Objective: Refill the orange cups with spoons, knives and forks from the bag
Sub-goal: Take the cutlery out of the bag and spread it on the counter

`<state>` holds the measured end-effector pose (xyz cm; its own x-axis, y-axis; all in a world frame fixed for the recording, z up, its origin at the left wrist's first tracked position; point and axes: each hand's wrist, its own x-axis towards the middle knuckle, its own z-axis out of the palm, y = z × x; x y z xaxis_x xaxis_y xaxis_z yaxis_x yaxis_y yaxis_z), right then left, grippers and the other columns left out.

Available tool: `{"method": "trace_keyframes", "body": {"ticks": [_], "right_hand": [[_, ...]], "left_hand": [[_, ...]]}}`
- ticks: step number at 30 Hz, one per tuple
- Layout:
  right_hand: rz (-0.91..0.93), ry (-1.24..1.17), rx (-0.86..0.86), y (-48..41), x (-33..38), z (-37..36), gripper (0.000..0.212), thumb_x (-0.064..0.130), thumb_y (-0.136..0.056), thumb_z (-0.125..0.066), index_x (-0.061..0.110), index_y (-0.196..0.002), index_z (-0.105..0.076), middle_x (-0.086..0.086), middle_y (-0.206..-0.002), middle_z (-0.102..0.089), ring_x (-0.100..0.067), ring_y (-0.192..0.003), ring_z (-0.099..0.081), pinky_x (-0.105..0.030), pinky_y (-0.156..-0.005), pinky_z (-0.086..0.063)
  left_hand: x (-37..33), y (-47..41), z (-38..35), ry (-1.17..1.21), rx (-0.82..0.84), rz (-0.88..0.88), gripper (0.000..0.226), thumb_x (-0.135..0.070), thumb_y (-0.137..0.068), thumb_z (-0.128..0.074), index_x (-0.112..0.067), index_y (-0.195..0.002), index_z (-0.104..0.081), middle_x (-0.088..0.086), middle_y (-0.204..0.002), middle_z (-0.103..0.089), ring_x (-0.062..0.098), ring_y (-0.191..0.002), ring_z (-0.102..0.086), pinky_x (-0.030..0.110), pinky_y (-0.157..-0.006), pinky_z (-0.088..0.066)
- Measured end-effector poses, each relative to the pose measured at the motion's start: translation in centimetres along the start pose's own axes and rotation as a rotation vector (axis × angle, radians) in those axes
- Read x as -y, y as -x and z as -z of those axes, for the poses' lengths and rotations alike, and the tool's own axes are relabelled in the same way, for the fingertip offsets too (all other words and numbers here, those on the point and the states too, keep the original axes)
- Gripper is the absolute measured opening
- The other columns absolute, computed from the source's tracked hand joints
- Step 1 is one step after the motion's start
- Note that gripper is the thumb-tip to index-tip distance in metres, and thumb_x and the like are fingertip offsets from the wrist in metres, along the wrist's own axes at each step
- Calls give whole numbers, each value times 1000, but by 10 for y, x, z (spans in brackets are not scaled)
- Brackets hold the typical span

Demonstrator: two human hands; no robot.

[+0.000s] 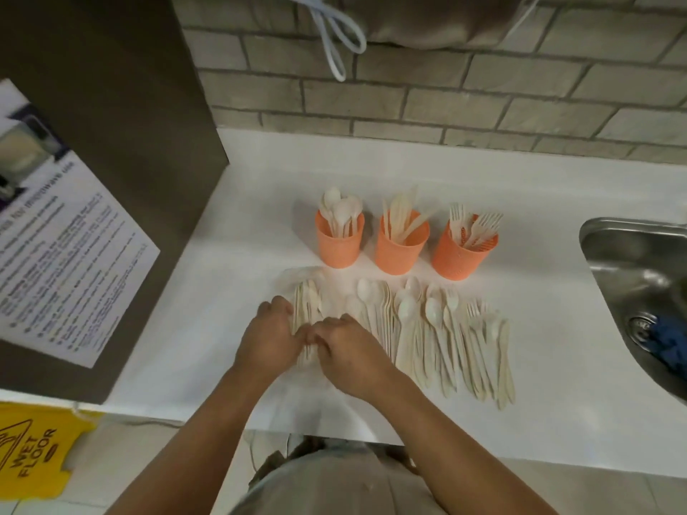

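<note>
Three orange cups stand in a row on the white counter: the left cup holds spoons, the middle cup knives, the right cup forks. In front of them lies a spread of loose cream cutlery, spoons, forks and knives side by side. To its left is a clear plastic bag with a bundle of cutlery inside. My left hand and my right hand meet at the near end of this bundle, fingers curled round it.
A steel sink with a blue cloth at its drain is set into the counter on the right. A brown cabinet side with a printed notice stands on the left. A brick wall runs behind. A yellow wet-floor sign stands on the floor.
</note>
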<state>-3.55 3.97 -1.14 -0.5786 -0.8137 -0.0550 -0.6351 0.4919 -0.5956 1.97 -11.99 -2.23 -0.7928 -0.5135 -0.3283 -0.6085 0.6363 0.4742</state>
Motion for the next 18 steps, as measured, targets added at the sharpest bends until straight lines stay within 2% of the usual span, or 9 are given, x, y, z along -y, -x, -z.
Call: {"method": "trace_keyframes", "body": {"ticks": [2, 4, 7, 10, 14, 16, 18], "right_hand": [[-115, 233, 50, -12, 1, -1, 28, 14, -100, -46, 12, -117, -68, -8, -107, -67, -29, -102, -59, -37, -77, -50], [-252, 335, 68, -17, 0, 3, 27, 18, -100, -46, 8, -116, -64, -10, -111, -66, -30, -107, -60, -36, -76, -49], [-410, 323, 72, -26, 0, 5, 30, 26, -103, -44, 6, -116, -62, -11, -114, -67, -30, -108, -65, -37, -84, -54], [-523, 250, 75, -34, 3, 2, 41, 40, -104, -47, 5, -123, -58, -11, -119, -65, -31, -110, -67, -38, -87, -54], [-592, 211, 80, -40, 3, -3, 53, 44, -100, -58, 3, -132, -48, -12, -126, -59, -30, -116, -66, -37, -90, -54], [-614, 176, 86, -42, 2, -6, 57, 45, -98, -61, 2, -134, -48, -12, -128, -59, -30, -117, -65, -38, -90, -54], [-622, 121, 86, -46, 2, -9, 58, 42, -98, -62, 1, -136, -46, -12, -131, -59, -30, -119, -64, -37, -91, -53]], "left_hand": [[3, -5, -5, -53, 9, 15, 61, -57, -91, -66, -13, -129, -48, 11, -121, -58, 30, -105, -65, 37, -85, -52], [3, -11, -7, -86, 7, 21, 66, -60, -90, -65, -12, -131, -48, 10, -123, -62, 30, -109, -65, 37, -87, -52], [3, -19, -7, -127, 23, 46, 69, -66, -87, -63, -14, -131, -50, 7, -124, -65, 30, -111, -65, 37, -89, -54], [-2, -22, -7, -123, 27, 70, 76, -72, -80, -68, -15, -127, -53, 5, -118, -66, 29, -108, -67, 34, -83, -52], [1, -28, -2, 5, 85, 93, 64, -62, -69, -81, -17, -111, -64, -2, -100, -69, 20, -88, -68, 29, -72, -50], [4, -30, -1, 89, 124, 104, 51, -56, -62, -79, -21, -100, -73, -5, -89, -73, 15, -78, -70, 29, -69, -56], [3, -29, -1, 130, 139, 104, 36, -46, -67, -76, -22, -94, -74, -3, -85, -73, 15, -77, -70, 29, -69, -57]]}}
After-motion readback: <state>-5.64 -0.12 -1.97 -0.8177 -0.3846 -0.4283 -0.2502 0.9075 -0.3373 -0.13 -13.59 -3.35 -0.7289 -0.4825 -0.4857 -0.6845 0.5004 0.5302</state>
